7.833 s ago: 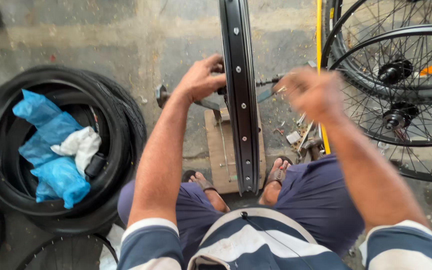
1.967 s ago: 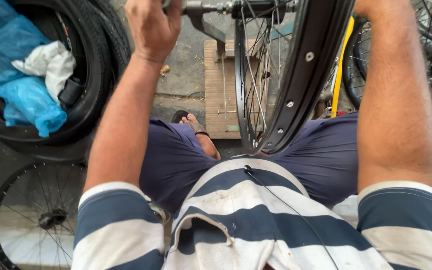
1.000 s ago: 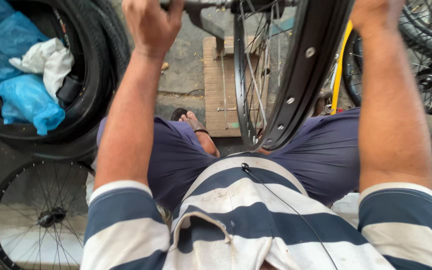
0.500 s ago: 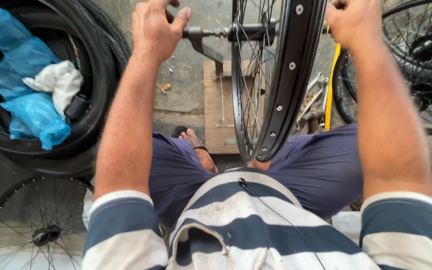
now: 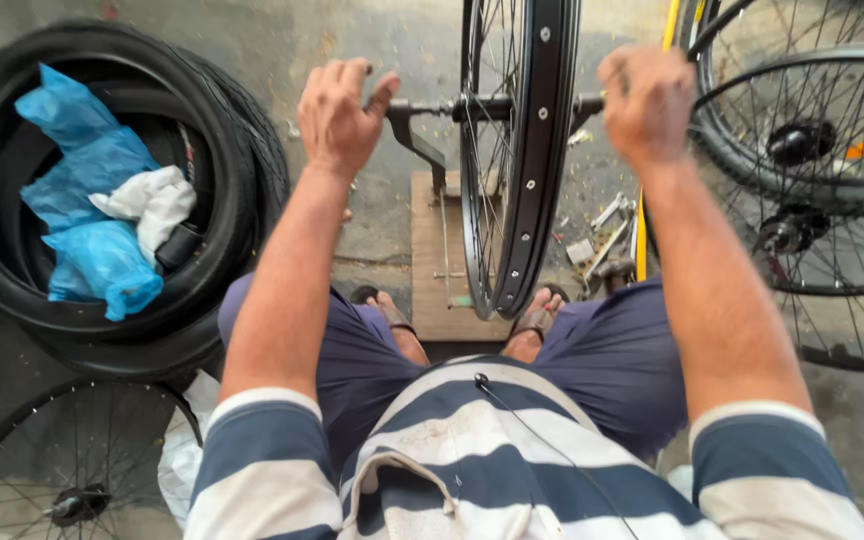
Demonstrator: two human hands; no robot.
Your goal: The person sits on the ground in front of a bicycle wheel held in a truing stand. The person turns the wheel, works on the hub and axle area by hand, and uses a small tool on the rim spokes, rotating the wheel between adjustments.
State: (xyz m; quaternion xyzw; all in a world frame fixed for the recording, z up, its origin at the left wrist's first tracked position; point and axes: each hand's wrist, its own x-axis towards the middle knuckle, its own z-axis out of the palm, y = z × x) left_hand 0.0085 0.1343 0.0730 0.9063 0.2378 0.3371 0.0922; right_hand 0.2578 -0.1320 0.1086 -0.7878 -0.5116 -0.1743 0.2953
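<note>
- Left hand [image 5: 340, 112] sits at the left end of the axle [image 5: 422, 106], fingers loosely curled, thumb touching it. Can't tell if it's a real clamp or just steadying.
- Right hand [image 5: 646, 100] is fisted round the right end, so both ends are held level.
- Black wheel rim [image 5: 530, 170] stands upright between the hands, free to turn on the stand arm [image 5: 414, 140].
- The stand rises from a wooden board [image 5: 430, 260] on the floor, with feet at its near edge, probably pinning it.
- Stacked tyres [image 5: 242, 170] holding blue bags [image 5: 92, 200] sit off left.

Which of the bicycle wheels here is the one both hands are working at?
The black-rimmed wheel upright in the stand, between left hand and right hand; others lie aside.
</note>
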